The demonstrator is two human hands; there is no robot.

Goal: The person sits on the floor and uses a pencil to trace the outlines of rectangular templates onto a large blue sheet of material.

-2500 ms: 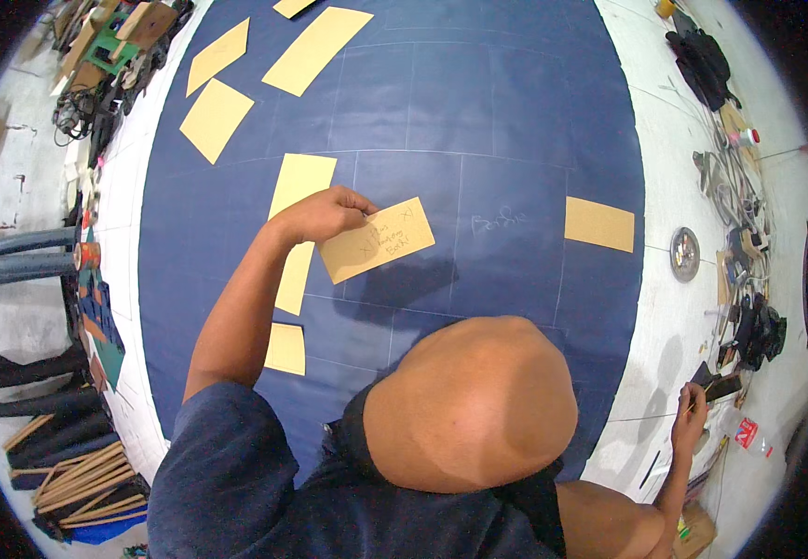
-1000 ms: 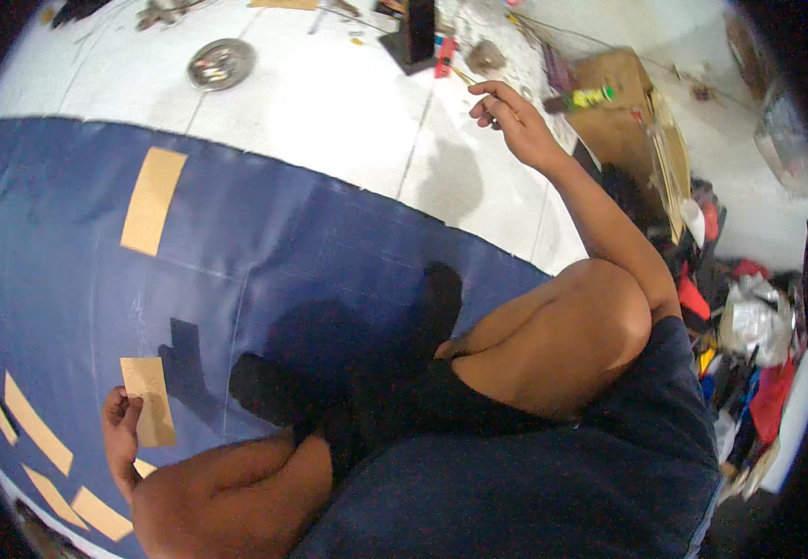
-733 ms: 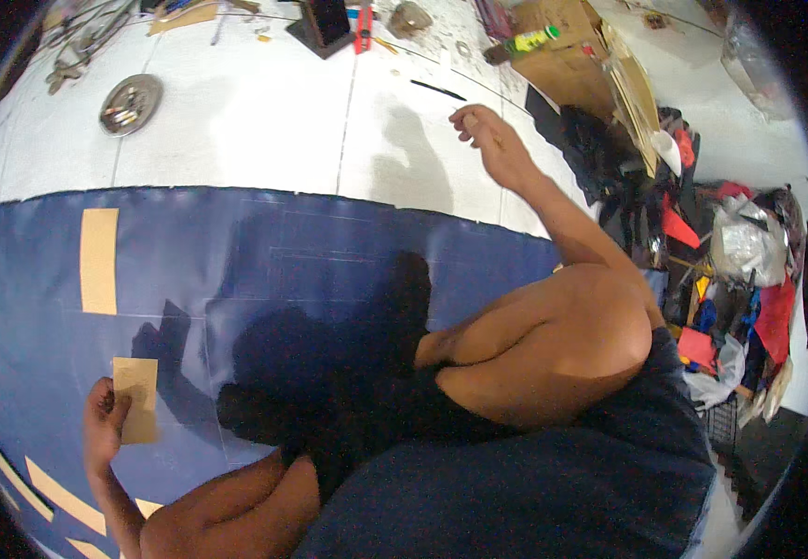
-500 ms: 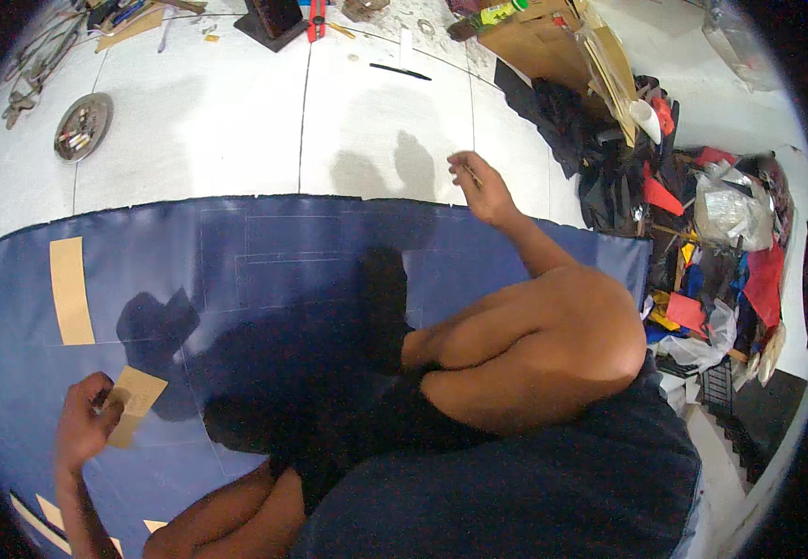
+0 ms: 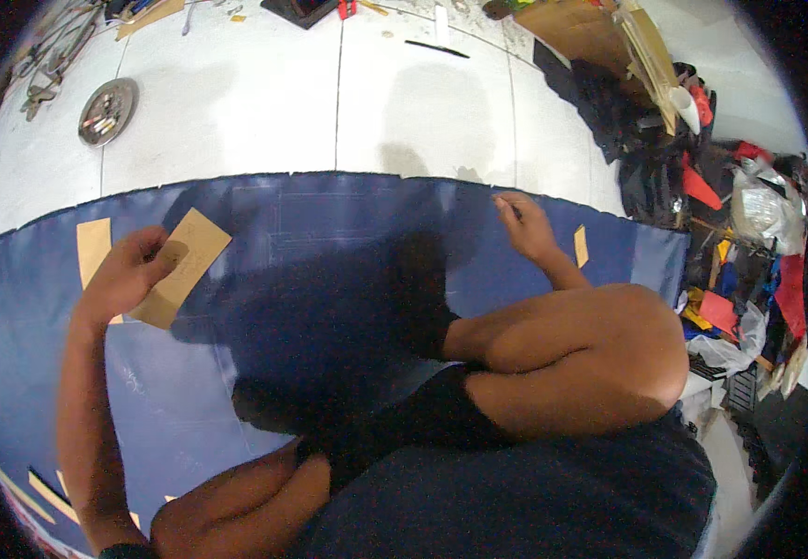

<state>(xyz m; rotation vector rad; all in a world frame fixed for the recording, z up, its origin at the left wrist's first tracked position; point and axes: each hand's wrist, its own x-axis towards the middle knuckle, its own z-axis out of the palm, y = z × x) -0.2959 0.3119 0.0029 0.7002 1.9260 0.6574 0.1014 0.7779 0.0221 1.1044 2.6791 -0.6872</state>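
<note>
My left hand (image 5: 129, 270) is closed on a tan card (image 5: 197, 250), roughly rectangular, with faint markings on it. The card is held tilted over a dark blue sheet (image 5: 171, 382), which has thin pale lines drawn on it. Partly behind this hand, a tan strip (image 5: 94, 240) lies on the sheet. My right hand (image 5: 527, 226) is over the sheet's far edge on the right, its fingers curled together; whatever is between them is too small to make out. Close to the right wrist lies a smaller tan piece (image 5: 581, 246).
Beyond the sheet, a round metal dish (image 5: 108, 112) with small bits in it and a thin black stick (image 5: 436, 48) lie on white floor tiles (image 5: 236, 112). Several tan strips (image 5: 54, 494) are at the lower left. Coloured scraps and plastic bags (image 5: 767, 214) pile up at the right.
My left hand has moved forward with the card, up beside the tan strip. My right hand has come back from over the white tiles to the blue sheet. The view has shifted slightly.
</note>
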